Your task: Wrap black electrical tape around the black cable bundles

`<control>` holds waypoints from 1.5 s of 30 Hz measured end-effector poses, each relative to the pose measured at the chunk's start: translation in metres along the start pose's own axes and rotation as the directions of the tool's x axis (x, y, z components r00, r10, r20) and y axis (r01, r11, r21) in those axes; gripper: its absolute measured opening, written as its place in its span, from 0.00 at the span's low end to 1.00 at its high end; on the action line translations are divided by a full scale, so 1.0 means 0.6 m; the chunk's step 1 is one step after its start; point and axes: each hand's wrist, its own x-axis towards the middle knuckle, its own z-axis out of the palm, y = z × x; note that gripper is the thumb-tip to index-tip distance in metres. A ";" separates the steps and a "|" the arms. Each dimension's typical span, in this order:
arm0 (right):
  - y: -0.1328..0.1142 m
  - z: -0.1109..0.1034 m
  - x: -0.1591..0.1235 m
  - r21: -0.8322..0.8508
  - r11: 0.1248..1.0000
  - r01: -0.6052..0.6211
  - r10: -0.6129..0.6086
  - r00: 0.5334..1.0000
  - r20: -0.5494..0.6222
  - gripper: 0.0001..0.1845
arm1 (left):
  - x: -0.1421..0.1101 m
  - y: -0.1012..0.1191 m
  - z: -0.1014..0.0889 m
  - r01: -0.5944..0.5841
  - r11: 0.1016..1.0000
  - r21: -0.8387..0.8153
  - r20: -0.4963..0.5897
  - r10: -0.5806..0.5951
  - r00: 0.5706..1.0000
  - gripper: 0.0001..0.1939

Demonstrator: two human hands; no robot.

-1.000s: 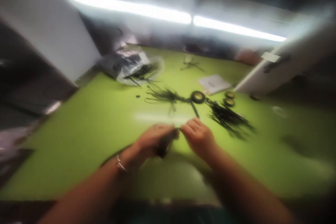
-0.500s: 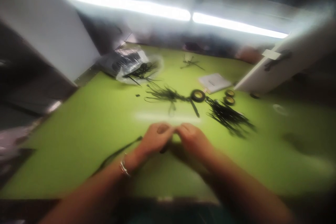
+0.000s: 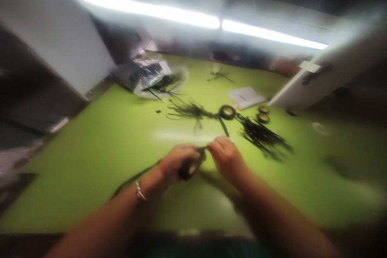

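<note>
My left hand (image 3: 178, 159) is closed around a roll of black tape (image 3: 189, 169), whose round side shows below the fingers. A short dark strip of tape stretches from the roll to my right hand (image 3: 225, 155), which pinches its end between thumb and fingers. A thin black cable (image 3: 134, 179) comes out behind my left wrist and runs toward the front left over the table. Whether the cable's other end lies in my left hand is hidden. Both hands hover over the near middle of the green table (image 3: 99, 153).
Beyond my hands lie a loose bundle of black cables (image 3: 193, 109), a tape roll (image 3: 227, 112) and a thicker cable bundle (image 3: 263, 135). Two small tape rolls (image 3: 263, 114) sit near a white booklet (image 3: 246, 97). A plastic bag (image 3: 145, 74) with cables lies back left; white panels flank the table.
My right hand has moved a little to the right, away from my left. The tape strip between them and the roll under my left hand now show more.
</note>
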 end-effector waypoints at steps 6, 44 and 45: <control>-0.004 -0.003 -0.001 -0.006 1.000 0.016 -0.017 1.000 -0.022 0.12 | -0.002 0.012 -0.012 0.027 0.999 -0.019 0.170 -0.023 0.985 0.13; -0.013 -0.036 0.002 0.015 1.000 -0.019 0.019 1.000 0.000 0.09 | -0.024 0.028 0.002 -0.460 0.510 0.727 0.152 0.534 0.832 0.10; -0.015 -0.037 0.002 0.015 1.000 -0.014 0.014 1.000 -0.006 0.09 | -0.026 0.030 0.004 -0.454 0.516 0.727 0.146 0.530 0.836 0.10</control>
